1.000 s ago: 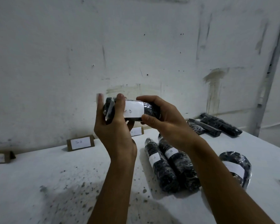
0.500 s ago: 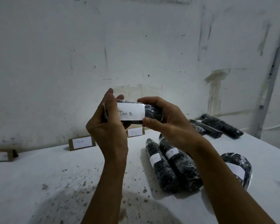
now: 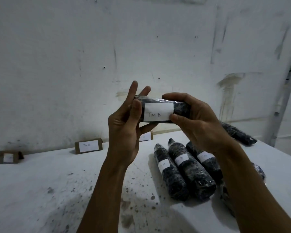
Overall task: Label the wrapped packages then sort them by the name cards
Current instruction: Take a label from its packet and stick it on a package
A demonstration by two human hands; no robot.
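A black plastic-wrapped package (image 3: 181,108) with a white label (image 3: 158,111) reading "Tim B" is held up in front of the wall. My right hand (image 3: 198,125) grips its right end, thumb on the label's lower right corner. At the left end my left hand (image 3: 123,132) has its thumb pressed on the package and its upper fingers straight and spread behind it. Three labelled packages (image 3: 190,170) lie side by side on the white table (image 3: 40,190). By the wall stand name cards: a "Tim B" card (image 3: 88,146), one at far left (image 3: 8,157) and another (image 3: 146,136) partly hidden behind my left hand.
More dark wrapped packages (image 3: 238,135) lie at the back right by the wall. Another wrapped package (image 3: 259,170) shows beside my right forearm. The table surface is speckled with dark marks. A wall rises right behind the cards.
The package has stayed up at the same height. My left fingers, which lay over its left end, have straightened and spread away; the three packages on the table show more fully.
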